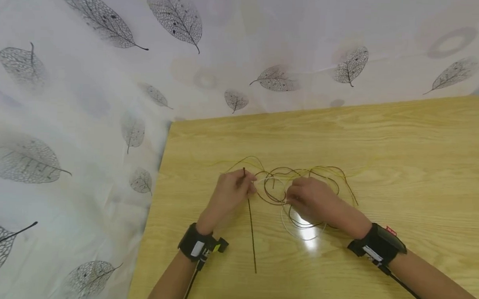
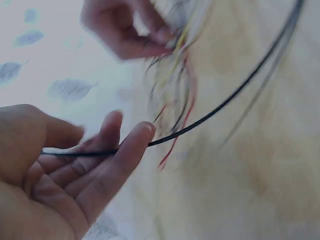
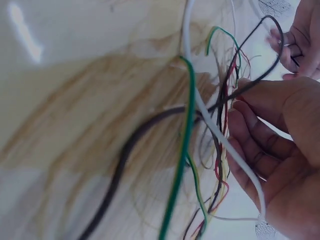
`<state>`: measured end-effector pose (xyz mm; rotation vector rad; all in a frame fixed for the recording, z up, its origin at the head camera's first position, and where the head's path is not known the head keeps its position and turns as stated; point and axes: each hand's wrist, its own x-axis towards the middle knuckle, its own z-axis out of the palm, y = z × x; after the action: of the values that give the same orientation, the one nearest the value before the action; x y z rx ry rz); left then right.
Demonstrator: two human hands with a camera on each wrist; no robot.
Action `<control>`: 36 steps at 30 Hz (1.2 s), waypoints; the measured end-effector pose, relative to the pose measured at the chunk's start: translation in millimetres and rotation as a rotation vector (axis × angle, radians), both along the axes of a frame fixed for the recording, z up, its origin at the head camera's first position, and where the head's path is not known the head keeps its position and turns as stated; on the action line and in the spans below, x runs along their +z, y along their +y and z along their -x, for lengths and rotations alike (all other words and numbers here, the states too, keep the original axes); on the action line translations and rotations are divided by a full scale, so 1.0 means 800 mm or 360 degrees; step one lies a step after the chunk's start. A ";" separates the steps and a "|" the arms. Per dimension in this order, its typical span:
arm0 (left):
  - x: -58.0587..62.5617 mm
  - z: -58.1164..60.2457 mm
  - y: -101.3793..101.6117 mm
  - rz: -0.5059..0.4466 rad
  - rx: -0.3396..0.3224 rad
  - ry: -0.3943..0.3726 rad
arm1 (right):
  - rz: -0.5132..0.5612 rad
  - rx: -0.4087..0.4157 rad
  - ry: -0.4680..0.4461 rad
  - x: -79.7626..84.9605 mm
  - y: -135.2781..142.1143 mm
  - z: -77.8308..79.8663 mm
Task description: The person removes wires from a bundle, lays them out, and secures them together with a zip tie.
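My left hand (image 1: pixel 232 189) is over the left part of the table, with a black wire (image 2: pixel 210 116) lying across its fingers. The thumb stays apart from that wire in the left wrist view, and one length hangs toward the near edge. To the right, my right hand (image 1: pixel 317 198) pinches a bundle of thin wires between thumb and forefinger. In the right wrist view a green-yellow wire (image 3: pixel 189 125), a white wire (image 3: pixel 235 156) and a thick dark wire (image 3: pixel 122 160) loop around that bundle. Red strands hang among them. The exact pinch point is partly hidden by the fingers.
Loose coils of brown wire (image 1: pixel 275 199) and yellow wire lie around both hands on the wood-grain table (image 1: pixel 421 173). A pale leaf-print sheet (image 1: pixel 96 175) borders the table at the left and back. Black wrist straps (image 1: pixel 387 246) carry cables along both forearms.
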<state>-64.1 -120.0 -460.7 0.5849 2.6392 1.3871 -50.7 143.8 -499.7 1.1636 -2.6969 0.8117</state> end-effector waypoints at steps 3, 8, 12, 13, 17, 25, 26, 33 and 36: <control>0.031 0.007 -0.011 -0.0324 -0.0059 0.0021 | 0.0087 -0.0016 -0.0049 0.018 -0.001 0.003; 0.088 0.016 0.009 -0.0631 -0.0237 0.0074 | 0.0415 0.0036 -0.0272 0.053 -0.018 0.015; 0.105 0.021 0.034 -0.0557 -0.0305 0.0196 | 0.0618 0.0136 -0.0349 0.070 -0.036 0.027; 0.105 0.023 0.038 -0.0534 -0.0305 0.0244 | 0.0633 0.0140 -0.0364 0.072 -0.037 0.031; 0.090 0.034 0.038 -0.0500 -0.0278 0.0384 | 0.0597 0.0044 -0.0397 0.081 -0.025 0.052; 0.025 0.032 0.001 -0.0009 -0.0074 0.0365 | 0.0801 -0.0599 -0.0297 0.092 0.040 0.129; 0.016 0.029 -0.004 0.0056 -0.0092 0.0352 | 0.0821 -0.0649 -0.0268 0.091 0.046 0.137; -0.011 0.017 -0.016 0.0245 -0.0240 0.0268 | 0.0795 -0.0749 -0.0216 0.064 0.053 0.170; -0.009 0.015 -0.019 0.0374 -0.0273 0.0181 | 0.0758 -0.0725 -0.0264 0.052 0.045 0.175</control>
<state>-75.8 -134.9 -468.0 0.8575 2.7090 1.0072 -191.0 179.8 -457.9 0.3782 -2.5124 1.3953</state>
